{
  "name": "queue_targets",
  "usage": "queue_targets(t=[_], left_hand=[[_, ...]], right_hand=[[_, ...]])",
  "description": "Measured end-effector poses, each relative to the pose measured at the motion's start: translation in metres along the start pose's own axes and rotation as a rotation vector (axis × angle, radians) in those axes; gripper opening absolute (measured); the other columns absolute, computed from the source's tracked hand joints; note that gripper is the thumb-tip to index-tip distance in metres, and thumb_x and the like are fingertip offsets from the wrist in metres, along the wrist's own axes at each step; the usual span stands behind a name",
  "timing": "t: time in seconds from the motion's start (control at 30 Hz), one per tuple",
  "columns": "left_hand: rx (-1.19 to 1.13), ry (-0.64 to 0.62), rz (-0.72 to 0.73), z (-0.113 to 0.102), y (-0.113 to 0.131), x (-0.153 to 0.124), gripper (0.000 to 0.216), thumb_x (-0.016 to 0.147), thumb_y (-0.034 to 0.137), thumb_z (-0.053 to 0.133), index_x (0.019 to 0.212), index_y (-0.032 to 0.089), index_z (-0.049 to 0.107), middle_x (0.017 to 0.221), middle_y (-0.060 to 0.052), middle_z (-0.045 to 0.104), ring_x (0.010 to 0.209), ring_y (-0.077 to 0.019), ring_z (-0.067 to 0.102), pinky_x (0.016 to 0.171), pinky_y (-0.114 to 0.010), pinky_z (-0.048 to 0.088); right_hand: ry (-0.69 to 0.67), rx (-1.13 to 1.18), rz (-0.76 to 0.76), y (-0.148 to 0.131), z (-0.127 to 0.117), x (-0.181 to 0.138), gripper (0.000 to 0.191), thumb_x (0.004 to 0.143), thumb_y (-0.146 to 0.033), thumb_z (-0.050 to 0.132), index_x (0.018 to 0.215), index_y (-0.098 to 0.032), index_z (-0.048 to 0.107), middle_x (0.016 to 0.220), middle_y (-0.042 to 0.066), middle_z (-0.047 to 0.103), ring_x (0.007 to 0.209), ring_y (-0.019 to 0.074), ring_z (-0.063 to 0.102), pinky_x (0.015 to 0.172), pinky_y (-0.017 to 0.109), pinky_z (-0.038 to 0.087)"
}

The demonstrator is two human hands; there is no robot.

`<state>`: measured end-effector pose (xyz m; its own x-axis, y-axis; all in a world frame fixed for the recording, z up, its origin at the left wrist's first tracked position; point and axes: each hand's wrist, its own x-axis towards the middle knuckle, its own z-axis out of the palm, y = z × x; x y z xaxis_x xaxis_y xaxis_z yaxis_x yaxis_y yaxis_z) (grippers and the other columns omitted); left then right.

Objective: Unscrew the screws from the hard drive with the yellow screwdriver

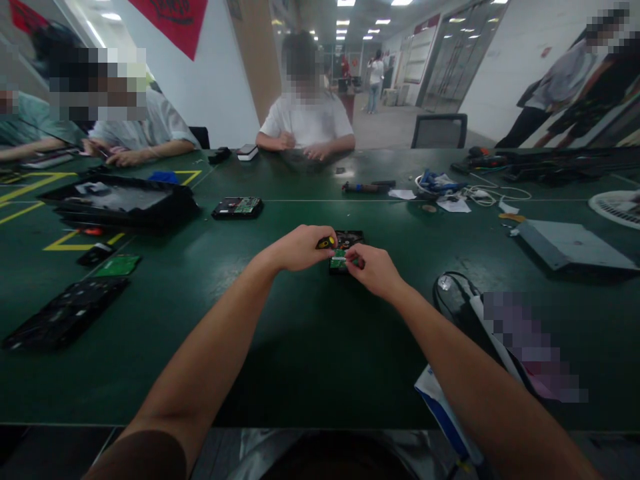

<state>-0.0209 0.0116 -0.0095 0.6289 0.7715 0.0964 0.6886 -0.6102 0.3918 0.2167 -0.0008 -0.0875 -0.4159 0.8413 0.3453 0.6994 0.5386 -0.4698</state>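
Note:
A small black device with a green circuit board lies on the table in front of me. My left hand, at its left side, is closed around a screwdriver with a black and yellow handle; the tool's tip is hard to see. On the other side, my right hand has its thumb and fingers pinched together at the board's right edge. A pale strip crosses the board close to those fingertips. Whatever sits between them is too small to make out.
Left on the green table are a black tray, a black casing and a loose green board. Another device lies beyond. A metal box, cables and a power strip are right. People sit opposite.

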Motion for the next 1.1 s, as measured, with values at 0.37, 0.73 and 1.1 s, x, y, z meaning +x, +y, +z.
queue_targets(t=[0.37, 0.73, 1.1], left_hand=[[0.015, -0.027, -0.028, -0.0014, 0.0017, -0.0001, 0.024, 0.096, 0.033, 0.061, 0.115, 0.021, 0.070, 0.112, -0.006, 0.076, 0.098, -0.0226, 0.068, 0.085, -0.033, 0.046], [0.005, -0.043, -0.085, 0.0010, 0.0020, 0.0010, 0.021, 0.094, 0.025, 0.055, 0.109, 0.020, 0.069, 0.109, -0.006, 0.075, 0.099, -0.0229, 0.069, 0.087, -0.034, 0.048], [0.004, -0.055, -0.105, 0.0030, -0.0018, 0.0025, 0.025, 0.090, 0.025, 0.054, 0.108, 0.021, 0.070, 0.109, -0.006, 0.075, 0.099, -0.0236, 0.069, 0.086, -0.035, 0.049]], right_hand=[[0.006, -0.053, -0.068, 0.0019, 0.0100, 0.0001, 0.009, 0.098, -0.015, 0.066, 0.098, -0.021, 0.072, 0.100, 0.005, 0.075, 0.091, 0.0211, 0.067, 0.082, 0.033, 0.045], [0.013, -0.027, -0.030, -0.0009, 0.0077, -0.0002, 0.007, 0.097, -0.014, 0.066, 0.097, -0.021, 0.069, 0.096, 0.004, 0.074, 0.084, 0.0197, 0.065, 0.077, 0.033, 0.044], [-0.009, -0.069, -0.035, -0.0028, 0.0086, -0.0009, 0.006, 0.097, -0.017, 0.067, 0.099, -0.021, 0.071, 0.092, 0.004, 0.073, 0.081, 0.0196, 0.063, 0.074, 0.032, 0.041]])
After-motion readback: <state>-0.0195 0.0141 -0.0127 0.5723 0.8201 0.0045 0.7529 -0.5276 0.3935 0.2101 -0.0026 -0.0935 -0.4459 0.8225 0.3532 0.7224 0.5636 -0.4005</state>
